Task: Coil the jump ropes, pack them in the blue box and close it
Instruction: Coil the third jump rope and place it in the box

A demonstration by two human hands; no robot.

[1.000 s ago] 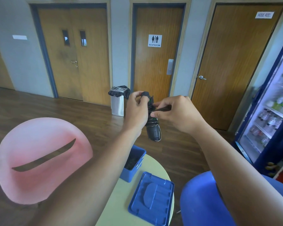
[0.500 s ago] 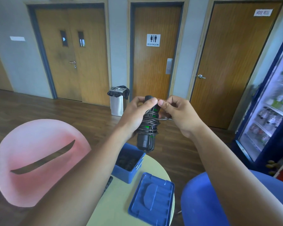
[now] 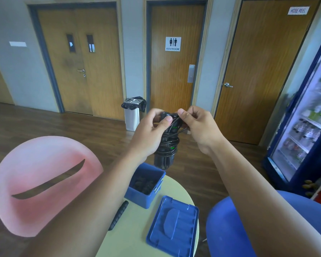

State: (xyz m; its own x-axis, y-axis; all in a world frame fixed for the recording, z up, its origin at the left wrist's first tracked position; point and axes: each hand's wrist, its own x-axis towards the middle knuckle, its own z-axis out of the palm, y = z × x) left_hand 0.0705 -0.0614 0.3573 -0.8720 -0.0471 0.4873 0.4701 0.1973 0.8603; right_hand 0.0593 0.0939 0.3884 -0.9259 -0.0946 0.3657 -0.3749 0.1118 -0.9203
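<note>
My left hand (image 3: 152,134) grips a black jump rope (image 3: 167,145) with green marks, its cord wound round the upright handles, held in the air above the table. My right hand (image 3: 198,125) pinches the cord's end near the top of the bundle. Below them the open blue box (image 3: 152,197) stands on the round table (image 3: 137,234), with dark coiled rope inside. Its blue lid (image 3: 172,227) lies flat beside it, nearer to me. Another black handle (image 3: 119,214) lies on the table, partly hidden by my left forearm.
A pink chair (image 3: 44,182) stands left of the table and a blue chair (image 3: 230,229) right of it. A white bin (image 3: 132,115) stands by the restroom door. A drinks fridge (image 3: 308,127) lines the right wall. The floor is dark wood.
The rope bundle has turned upright and come lower, closer to the box. My right hand has shifted from the bundle's side to its top, still pinching the cord.
</note>
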